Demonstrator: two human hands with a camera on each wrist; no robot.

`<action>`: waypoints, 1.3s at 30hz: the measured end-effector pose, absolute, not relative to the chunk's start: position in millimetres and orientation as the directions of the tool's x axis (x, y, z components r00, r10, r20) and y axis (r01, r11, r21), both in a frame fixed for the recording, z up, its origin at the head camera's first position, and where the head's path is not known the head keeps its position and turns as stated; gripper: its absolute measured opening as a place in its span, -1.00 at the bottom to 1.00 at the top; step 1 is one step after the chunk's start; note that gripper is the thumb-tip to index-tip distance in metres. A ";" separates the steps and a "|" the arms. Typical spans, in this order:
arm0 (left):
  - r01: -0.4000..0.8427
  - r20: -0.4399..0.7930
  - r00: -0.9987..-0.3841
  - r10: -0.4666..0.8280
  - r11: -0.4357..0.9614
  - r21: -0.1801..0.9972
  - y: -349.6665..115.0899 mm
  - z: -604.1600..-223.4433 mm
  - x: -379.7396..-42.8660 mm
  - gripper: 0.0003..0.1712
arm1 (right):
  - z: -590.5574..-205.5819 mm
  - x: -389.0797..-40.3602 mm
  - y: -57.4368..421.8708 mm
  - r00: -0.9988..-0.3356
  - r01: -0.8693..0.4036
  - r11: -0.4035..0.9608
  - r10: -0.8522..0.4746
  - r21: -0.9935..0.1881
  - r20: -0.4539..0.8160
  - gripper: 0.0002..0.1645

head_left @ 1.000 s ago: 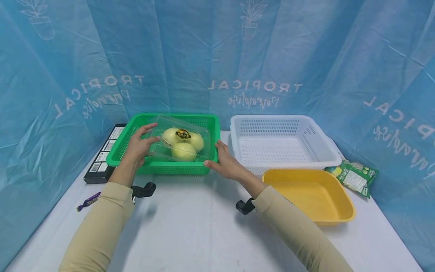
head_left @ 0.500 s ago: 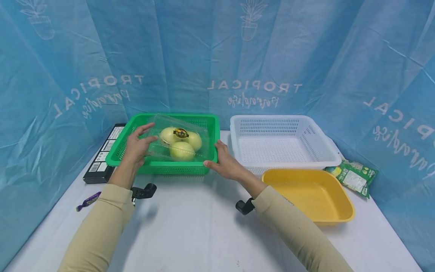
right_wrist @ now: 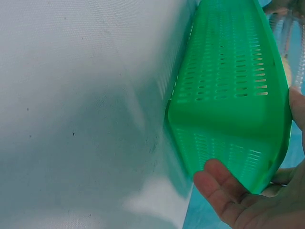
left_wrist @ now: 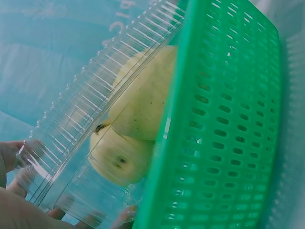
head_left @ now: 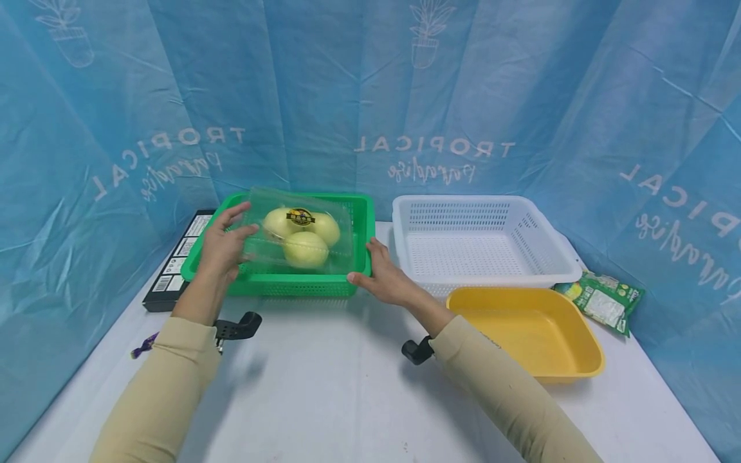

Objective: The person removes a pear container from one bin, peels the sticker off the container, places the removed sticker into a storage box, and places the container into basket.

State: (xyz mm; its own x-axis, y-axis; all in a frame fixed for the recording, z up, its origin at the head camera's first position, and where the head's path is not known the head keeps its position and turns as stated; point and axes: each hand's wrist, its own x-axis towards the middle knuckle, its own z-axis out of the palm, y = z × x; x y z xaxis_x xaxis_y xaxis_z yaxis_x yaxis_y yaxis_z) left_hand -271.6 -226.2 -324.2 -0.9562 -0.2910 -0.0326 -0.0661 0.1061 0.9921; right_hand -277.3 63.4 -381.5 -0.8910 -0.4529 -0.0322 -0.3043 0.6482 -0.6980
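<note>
My left hand (head_left: pixel 222 247) grips the left end of a clear plastic clamshell box (head_left: pixel 341 222) with a black and gold label on its lid. Inside it lie 3 round, pale yellow-green fruits (head_left: pixel 305 249); a stem shows on one in the left wrist view. The box is tilted, its left end raised over the rim of a green slotted basket (head_left: pixel 289 284), with its right part inside the basket. My right hand (head_left: pixel 382 273) holds the basket's front right corner, thumb at the rim and other fingers around the outer wall (right_wrist: pixel 224 114).
To the right stands a white basket (head_left: pixel 486 281), with a yellow basin (head_left: pixel 521 334) in front of it. A green snack packet (head_left: pixel 608 302) lies at far right. Left of the green basket are a black box (head_left: pixel 164 292) and a purple-wrapped candy (head_left: pixel 141 347), partly behind the left sleeve.
My left hand has moved left and slightly up, bringing the clamshell box with the fruits along and raising its left end. The right hand and green basket have stayed in place.
</note>
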 end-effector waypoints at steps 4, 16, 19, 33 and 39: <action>-0.064 -0.038 -0.947 -0.319 0.072 0.995 -226.5 -318.2 -267.8 -0.43 | -381.4 -277.0 63.3 -0.891 -0.311 0.647 -0.454 -0.696 -0.025 0.02; -0.049 -0.044 -0.928 -0.369 0.004 0.999 -231.4 -303.1 -251.2 -0.42 | -383.4 -278.0 62.7 -0.893 -0.305 0.642 -0.449 -0.704 -0.023 0.01; -0.052 -0.051 -0.924 -0.378 -0.008 0.999 -232.0 -298.3 -246.2 -0.43 | -383.4 -278.1 62.9 -0.892 -0.308 0.641 -0.452 -0.703 -0.022 0.02; -0.016 -0.056 -0.936 -0.348 -0.117 0.993 -229.4 -281.9 -218.4 -0.42 | -382.4 -277.2 63.4 -0.890 -0.310 0.635 -0.456 -0.707 -0.019 0.01; 0.012 -0.035 -0.944 -0.328 -0.139 0.990 -228.1 -279.9 -206.9 -0.41 | -382.6 -276.8 63.5 -0.889 -0.321 0.630 -0.457 -0.707 -0.003 0.03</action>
